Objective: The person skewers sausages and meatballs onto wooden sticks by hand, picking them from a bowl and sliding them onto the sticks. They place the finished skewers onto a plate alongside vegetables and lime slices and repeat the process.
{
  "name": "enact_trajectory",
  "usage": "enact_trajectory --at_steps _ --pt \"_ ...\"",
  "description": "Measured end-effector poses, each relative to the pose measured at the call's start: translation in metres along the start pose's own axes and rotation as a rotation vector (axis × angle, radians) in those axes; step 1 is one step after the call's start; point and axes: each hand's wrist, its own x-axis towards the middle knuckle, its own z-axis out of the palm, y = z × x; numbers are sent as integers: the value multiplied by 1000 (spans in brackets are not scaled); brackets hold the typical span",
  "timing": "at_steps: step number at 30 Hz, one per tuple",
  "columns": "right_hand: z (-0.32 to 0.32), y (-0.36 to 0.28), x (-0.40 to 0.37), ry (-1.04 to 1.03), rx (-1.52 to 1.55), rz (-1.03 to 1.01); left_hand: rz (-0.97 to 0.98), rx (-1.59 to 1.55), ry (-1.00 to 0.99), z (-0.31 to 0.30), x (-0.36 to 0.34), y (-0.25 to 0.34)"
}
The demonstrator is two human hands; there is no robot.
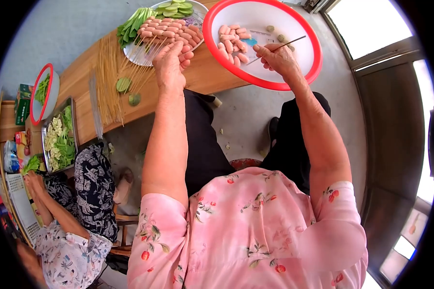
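Note:
My right hand is over the red-rimmed white basin, its fingers pinched round a thin skewer. Loose small pink sausages lie in that basin, along with a few greenish round pieces. My left hand is curled closed at the near edge of the white plate; what its fingers hold, if anything, I cannot make out. Just beyond it, sausages threaded on skewers are heaped on the plate beside leafy greens and sliced green pieces.
Bare bamboo skewers lie across the wooden table, near two green slices. At left stand a metal tray of cut greens and a smaller red-rimmed basin. Another person sits there, hands on leaves.

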Motion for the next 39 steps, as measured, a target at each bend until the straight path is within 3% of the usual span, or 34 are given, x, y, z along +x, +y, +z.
enact_trajectory --at_steps 4,11,18,22,24,25,26,28,29,30,32,39 --pt "0 6 5 -17 0 -31 -36 32 -5 -3 4 0" --pt "-12 17 6 133 280 -111 -34 100 5 12 -2 -7" --pt "-35 -7 25 347 628 -86 58 300 -116 66 13 -13" --pt "-33 -20 44 406 690 -77 278 858 -270 102 31 -28" --pt "-31 -22 52 386 731 -59 227 1121 -287 127 17 -18" --pt "-28 -19 57 387 735 -55 301 1281 -402 129 22 -23" --pt "-28 -17 61 385 747 -70 295 1284 -407 132 27 -29" --pt "-27 -14 66 380 759 -76 463 1197 -553 132 37 -49" --pt "-29 -13 65 380 764 -55 308 935 -573 131 49 -63" --pt "-31 -12 66 380 767 -33 300 936 -576 127 61 -77" --pt "-35 -10 67 373 780 -37 1053 1342 -727 124 76 -91" --pt "-32 -10 63 326 835 -97 1058 1592 -807 134 75 -98"
